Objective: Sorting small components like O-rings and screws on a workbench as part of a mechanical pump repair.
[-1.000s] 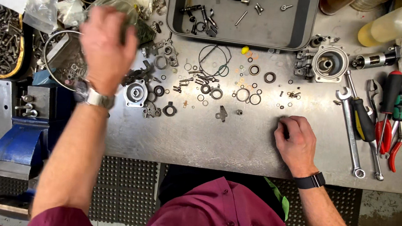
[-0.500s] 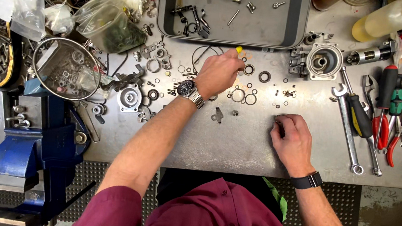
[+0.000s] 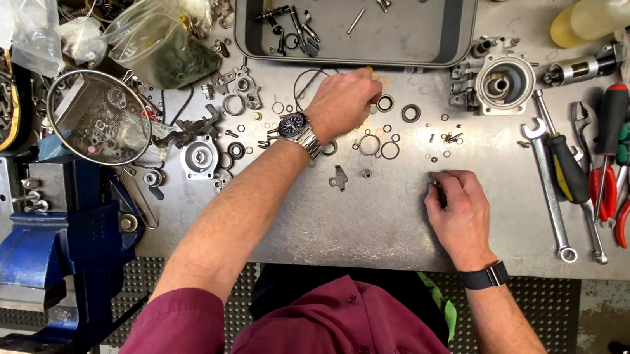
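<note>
My left hand [image 3: 344,104] is curled over small black O-rings [image 3: 383,103] just below the grey tray [image 3: 461,44], fingertips pinching at something I cannot make out. My right hand [image 3: 461,213] rests clenched on the steel bench [image 3: 373,222] at about four o'clock from the left, gripping a small dark part. Open bench lies toward six o'clock, up to the front edge; wrenches [image 3: 556,187] crowd three o'clock.
</note>
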